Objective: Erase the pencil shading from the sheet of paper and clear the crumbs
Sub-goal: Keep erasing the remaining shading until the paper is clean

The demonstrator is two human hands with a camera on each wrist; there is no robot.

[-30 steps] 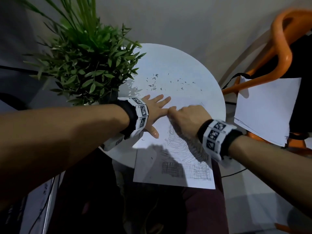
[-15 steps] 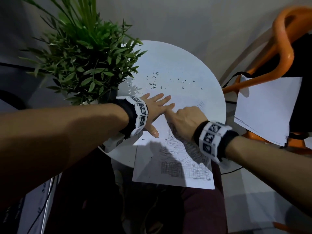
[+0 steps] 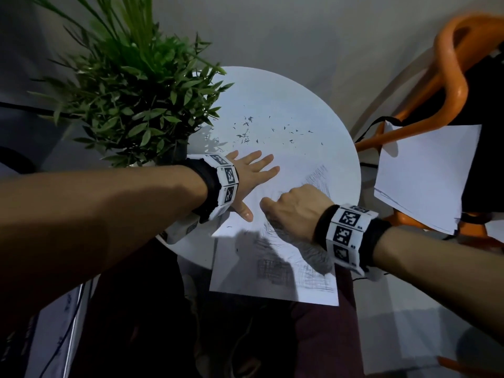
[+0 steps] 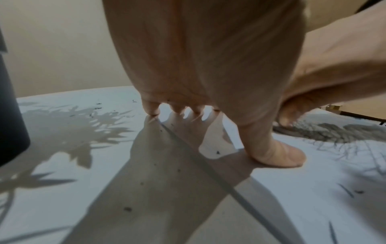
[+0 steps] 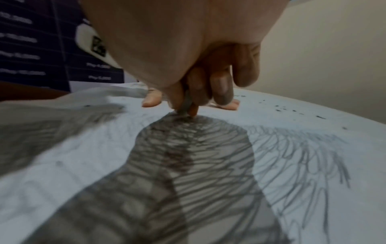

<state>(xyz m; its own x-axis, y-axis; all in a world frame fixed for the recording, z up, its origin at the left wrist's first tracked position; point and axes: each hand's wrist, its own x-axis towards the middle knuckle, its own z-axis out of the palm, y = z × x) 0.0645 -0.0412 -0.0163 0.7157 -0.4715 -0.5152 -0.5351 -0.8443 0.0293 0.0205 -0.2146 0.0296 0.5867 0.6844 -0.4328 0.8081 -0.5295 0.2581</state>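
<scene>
1. Left hand (image 3: 252, 173): fingers spread and straight, palm flat on the far-left part of the white sheet of paper (image 3: 234, 268), pinning it to the round white worktop (image 3: 272, 99).
2. Right hand (image 3: 296, 207): fingers curled, pinching a small grey smudged eraser (image 5: 186, 105) between thumb and fingertips; the eraser tip touches the paper at the grey pencil shading (image 5: 188, 148).
3. The sheet lies on the near side of the worktop, its near edge overhanging; shading runs across the middle to the near-right corner.
4. Dark eraser crumbs (image 3: 246, 132) are scattered on the worktop beyond the hands, a few on the sheet.
5. Green leafy potted plant (image 3: 131, 105) on the left; orange chair (image 3: 450, 77) with loose white papers (image 3: 425, 173) on the right.
6. Wristbands carry black-and-white square markers; the dark screen text in the right wrist view is too blurred to read.
</scene>
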